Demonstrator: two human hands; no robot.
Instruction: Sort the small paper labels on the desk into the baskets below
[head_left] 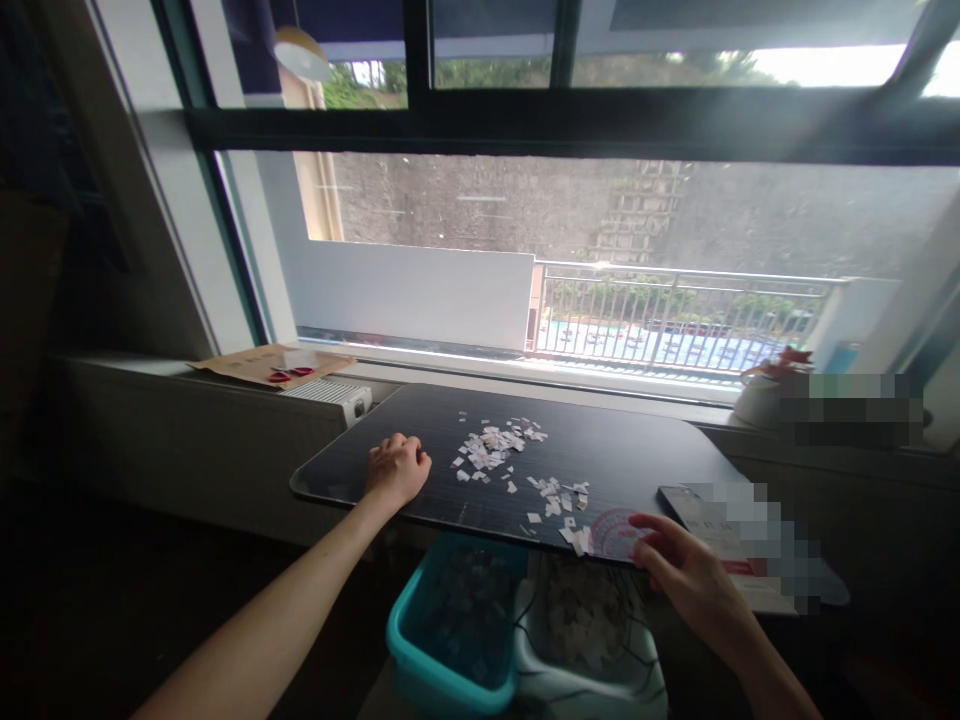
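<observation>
Many small white paper scraps [491, 448] lie scattered over the middle of the dark table [615, 430], with some trailing to its near edge. My left hand [397, 468] rests closed on the left part of the tabletop, its fingers curled under; whether anything is inside is hidden. At the near edge on the right, my right hand [682, 565] has its thumb and forefinger apart, with nothing visible between them. Its fingertips are beside a round red printed mark [619, 533]. The nearest scraps are just left of this mark.
Below the table edge stand a turquoise basin [401, 635] and a pale bin [652, 665], both containing scraps. A partly blurred booklet [690, 508] lies at the table's right. Red-handled scissors [291, 374] lie on brown paper [232, 366] by the window, near a radiator [334, 398].
</observation>
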